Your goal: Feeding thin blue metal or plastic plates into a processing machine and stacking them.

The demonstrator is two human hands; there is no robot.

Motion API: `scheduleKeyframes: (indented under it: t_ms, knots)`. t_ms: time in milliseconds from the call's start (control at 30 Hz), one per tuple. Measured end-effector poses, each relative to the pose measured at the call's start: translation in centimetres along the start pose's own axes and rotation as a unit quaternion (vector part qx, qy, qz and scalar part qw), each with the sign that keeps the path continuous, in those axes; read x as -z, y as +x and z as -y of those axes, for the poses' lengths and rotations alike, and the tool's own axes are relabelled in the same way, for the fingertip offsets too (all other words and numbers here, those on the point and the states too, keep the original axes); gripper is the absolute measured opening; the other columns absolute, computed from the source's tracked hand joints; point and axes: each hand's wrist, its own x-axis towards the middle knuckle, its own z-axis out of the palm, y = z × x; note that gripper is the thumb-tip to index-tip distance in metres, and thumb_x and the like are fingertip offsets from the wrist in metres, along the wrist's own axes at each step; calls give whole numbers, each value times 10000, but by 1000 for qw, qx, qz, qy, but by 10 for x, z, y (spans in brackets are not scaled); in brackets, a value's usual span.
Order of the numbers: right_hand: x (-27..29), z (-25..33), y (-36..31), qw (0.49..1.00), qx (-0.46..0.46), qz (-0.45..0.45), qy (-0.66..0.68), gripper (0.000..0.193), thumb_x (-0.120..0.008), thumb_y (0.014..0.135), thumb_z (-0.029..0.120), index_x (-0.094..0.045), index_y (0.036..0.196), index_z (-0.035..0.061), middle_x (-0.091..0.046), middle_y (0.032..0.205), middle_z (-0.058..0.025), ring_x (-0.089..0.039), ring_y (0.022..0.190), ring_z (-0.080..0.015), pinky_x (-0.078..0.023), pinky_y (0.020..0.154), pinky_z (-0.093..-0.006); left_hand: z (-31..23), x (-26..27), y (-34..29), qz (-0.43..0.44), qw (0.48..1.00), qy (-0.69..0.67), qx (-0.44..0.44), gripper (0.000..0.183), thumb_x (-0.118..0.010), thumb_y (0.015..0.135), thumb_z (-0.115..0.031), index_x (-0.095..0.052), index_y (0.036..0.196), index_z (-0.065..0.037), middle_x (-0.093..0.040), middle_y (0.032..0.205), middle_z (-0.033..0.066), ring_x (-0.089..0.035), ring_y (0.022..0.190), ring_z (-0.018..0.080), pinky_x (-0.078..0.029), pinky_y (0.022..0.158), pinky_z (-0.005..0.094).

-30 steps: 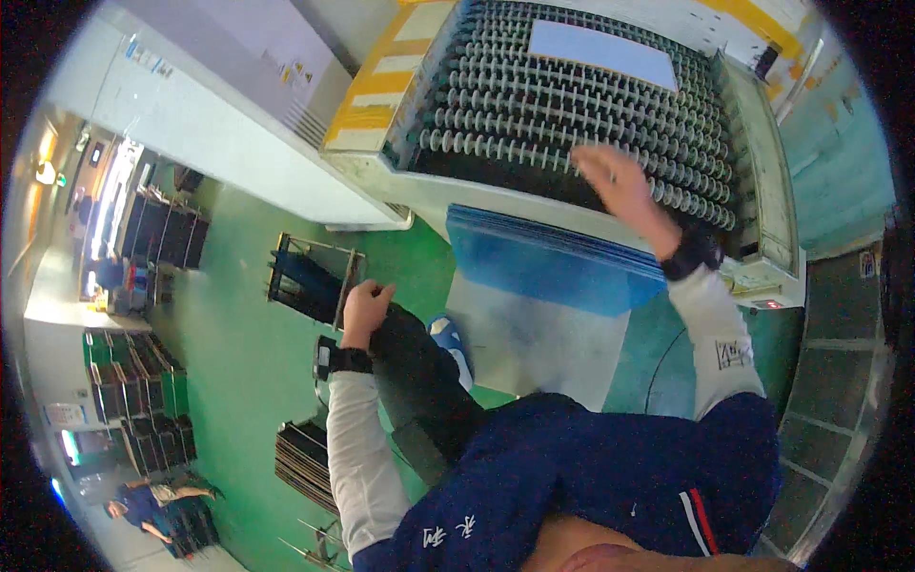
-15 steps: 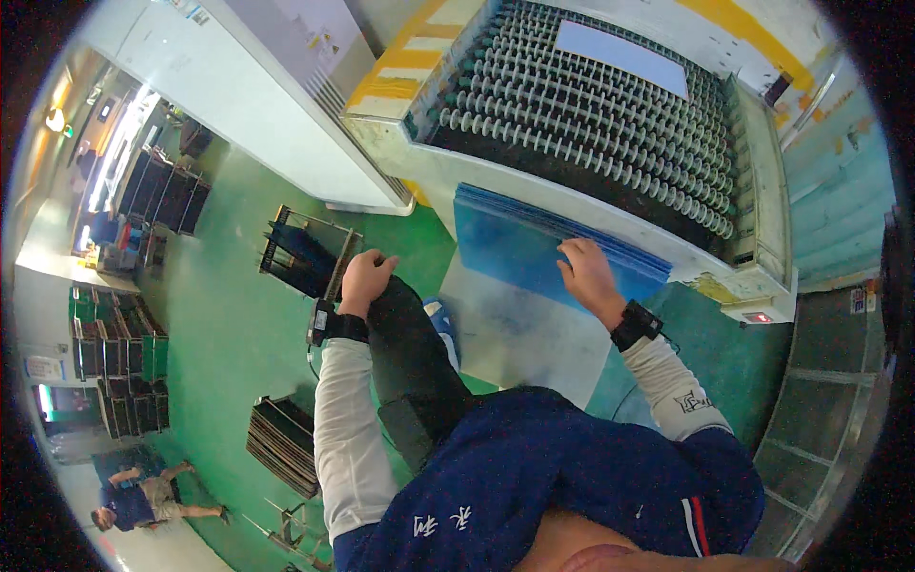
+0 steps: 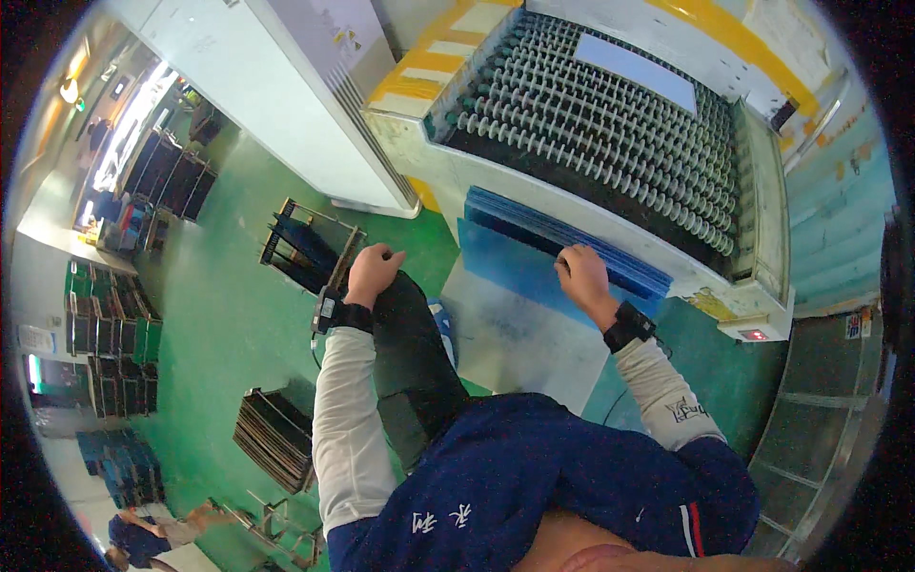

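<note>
My right hand [image 3: 583,281] grips the top edge of a blue sheet [image 3: 500,259], thumb and fingers closed over it. This sheet leans toward me, with a dark gap between its upper edge and the stack of blue sheets [image 3: 510,211] behind it. The stack stands on edge against the front wall of a roller conveyor [image 3: 610,124]. My left hand [image 3: 372,275] hovers by my knee with its fingers curled in, and nothing shows in it. Both wrists carry black straps with small devices.
A whitish panel [image 3: 634,71] lies on the rollers. To the left stands a rack [image 3: 310,248] with dark boards. Nearer are a stack of brown-edged boards [image 3: 274,434] and a metal frame [image 3: 276,524]. Another person [image 3: 143,534] is at the lower left. A grey board [image 3: 515,334] lies below the sheets.
The front blue sheet has come away from the stack at its top edge, drawn toward me by my right hand. My left hand stays by my knee. The view has shifted slightly.
</note>
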Motion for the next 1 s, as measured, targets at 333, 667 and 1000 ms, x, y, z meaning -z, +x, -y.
scheduleKeyframes:
  t_ms: [333,667,1000]
  knots:
    - [-33,18,-35,995,73,51,53,150,-642,872,213,-645,906,68,-613,869,-126,-606,849,-338,-500,724,-448,-4,2,3,12,1000,-14,-13,450,-656,826,-429,-702,899,12,-690,909,236,-659,879,402,-514,776,476]
    - [-59,28,-54,987,23,160,6,216,-594,895,263,-670,903,60,-650,886,-153,-641,842,-375,-524,726,-496,-5,0,7,20,1000,-7,8,453,-661,827,-438,-700,891,8,-690,905,229,-657,884,401,-512,777,477]
    - [-23,17,-25,983,-41,180,4,247,-618,866,277,-705,896,47,-683,843,-192,-662,840,-395,-523,718,-517,-1,-3,9,8,1000,5,-2,446,-670,823,-438,-702,903,0,-690,896,226,-657,882,409,-514,762,478]
